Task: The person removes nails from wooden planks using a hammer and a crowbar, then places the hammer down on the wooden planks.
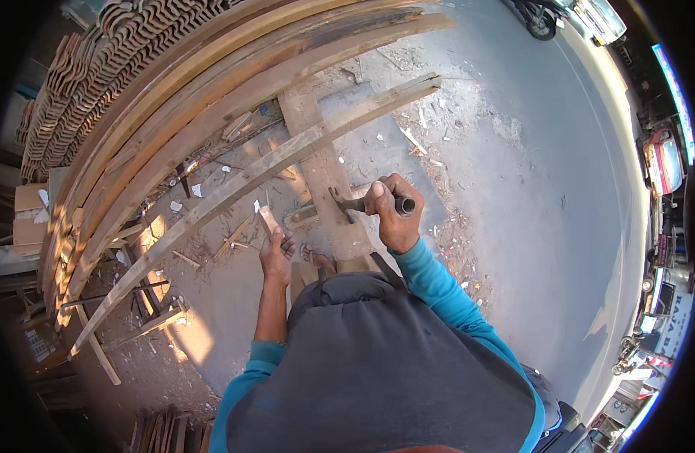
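My left hand [275, 257] grips a short block of wood [267, 219], pale at its tip, held upright left of a wide plank [325, 162]. In my right hand [398, 215] is a hammer [353, 204], my fingers wrapped round its dark handle. The handle's round end points to the right, and its metal head is over the near part of the plank. A long wooden beam [264, 166] lies slantwise across the plank, beyond both hands. Whether the hammer head touches the plank I cannot tell.
Several long timbers [211, 94] are stacked at the far left, with piled roof tiles [121, 68] behind them. Wood scraps [230, 240] and litter are strewn over the ground. A road [543, 249] runs along the right, with a parked motorbike [540, 21] and a red vehicle [657, 162].
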`<state>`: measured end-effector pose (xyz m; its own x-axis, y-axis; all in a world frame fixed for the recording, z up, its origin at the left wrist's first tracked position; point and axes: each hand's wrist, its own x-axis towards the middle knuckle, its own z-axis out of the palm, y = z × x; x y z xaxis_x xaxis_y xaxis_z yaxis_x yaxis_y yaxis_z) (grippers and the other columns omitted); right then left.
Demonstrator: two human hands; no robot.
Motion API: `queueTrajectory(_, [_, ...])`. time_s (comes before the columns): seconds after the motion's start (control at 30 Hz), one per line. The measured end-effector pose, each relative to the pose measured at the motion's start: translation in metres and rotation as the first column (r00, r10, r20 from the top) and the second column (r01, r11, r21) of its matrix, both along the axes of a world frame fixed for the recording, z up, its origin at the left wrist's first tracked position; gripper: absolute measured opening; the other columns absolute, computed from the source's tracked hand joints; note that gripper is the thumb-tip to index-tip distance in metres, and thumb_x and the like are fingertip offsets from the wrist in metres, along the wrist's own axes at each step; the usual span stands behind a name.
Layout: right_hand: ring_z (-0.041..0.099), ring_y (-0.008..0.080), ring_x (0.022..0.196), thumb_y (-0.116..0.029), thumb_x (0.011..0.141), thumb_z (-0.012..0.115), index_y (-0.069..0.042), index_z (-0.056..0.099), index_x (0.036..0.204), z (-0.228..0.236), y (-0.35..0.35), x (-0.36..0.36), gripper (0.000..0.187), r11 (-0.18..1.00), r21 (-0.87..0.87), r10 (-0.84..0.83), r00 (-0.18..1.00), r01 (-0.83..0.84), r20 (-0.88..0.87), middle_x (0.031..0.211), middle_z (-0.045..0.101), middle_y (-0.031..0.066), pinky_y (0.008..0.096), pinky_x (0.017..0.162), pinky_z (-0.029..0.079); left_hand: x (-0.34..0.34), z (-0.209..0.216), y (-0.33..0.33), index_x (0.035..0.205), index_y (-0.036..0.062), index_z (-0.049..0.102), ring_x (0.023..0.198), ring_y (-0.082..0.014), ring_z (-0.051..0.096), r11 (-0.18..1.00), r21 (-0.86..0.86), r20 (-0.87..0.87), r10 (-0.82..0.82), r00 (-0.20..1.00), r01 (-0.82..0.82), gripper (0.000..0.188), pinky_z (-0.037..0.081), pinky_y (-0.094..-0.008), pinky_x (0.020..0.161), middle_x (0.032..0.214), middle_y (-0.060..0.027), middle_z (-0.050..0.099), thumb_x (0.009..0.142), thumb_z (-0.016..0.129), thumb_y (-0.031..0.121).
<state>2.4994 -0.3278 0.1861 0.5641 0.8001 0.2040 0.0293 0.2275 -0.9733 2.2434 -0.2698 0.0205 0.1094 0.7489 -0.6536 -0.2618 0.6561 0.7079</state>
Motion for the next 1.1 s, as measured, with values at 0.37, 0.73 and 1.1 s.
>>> queueTrajectory(0.37, [0.051, 0.0161, 0.056, -0.029, 0.102, 0.055, -0.004, 0.047, 0.072, -0.010, -0.010, 0.069, 0.040, 0.998, 0.016, 0.057, 0.970, -0.055, -0.235, 0.061, 0.051, 0.0071, 0.0318, 0.056, 0.044, 0.037, -0.027, -0.022, 0.111, 0.0079, 0.058, 0.070, -0.0108, 0.064, 0.996, 0.005, -0.124, 0.089, 0.988, -0.089, 0.032, 0.053, -0.0233, 0.062, 0.088, -0.0023, 0.066, 0.095, 0.067, 0.034])
queueTrajectory(0.73, [0.056, 0.0225, 0.074, -0.020, 0.096, 0.059, -0.003, 0.048, 0.103, 0.003, -0.081, 0.264, 0.022, 0.960, -0.176, 0.258, 0.931, -0.217, 0.257, 0.082, 0.052, 0.0106, 0.0360, 0.069, 0.048, 0.235, -0.015, -0.063, 0.107, -0.0006, 0.059, 0.068, -0.0120, 0.054, 0.956, 0.201, -0.357, 0.275, 0.892, -0.215, 0.040, 0.046, -0.0277, 0.058, 0.084, -0.0022, 0.059, 0.093, 0.068, 0.036])
queueTrajectory(1.1, [0.064, 0.0228, 0.080, -0.011, 0.097, 0.062, -0.001, 0.057, 0.097, 0.116, -0.149, 0.390, 0.011, 0.979, 0.185, -0.177, 0.810, 0.086, 0.559, 0.090, 0.061, 0.0127, 0.0344, 0.071, 0.052, 0.367, 0.008, -0.049, 0.106, 0.0003, 0.058, 0.071, -0.0144, 0.055, 0.902, 0.299, -0.438, -0.161, 0.884, 0.313, 0.037, 0.047, -0.0289, 0.062, 0.084, -0.0033, 0.057, 0.095, 0.065, 0.035])
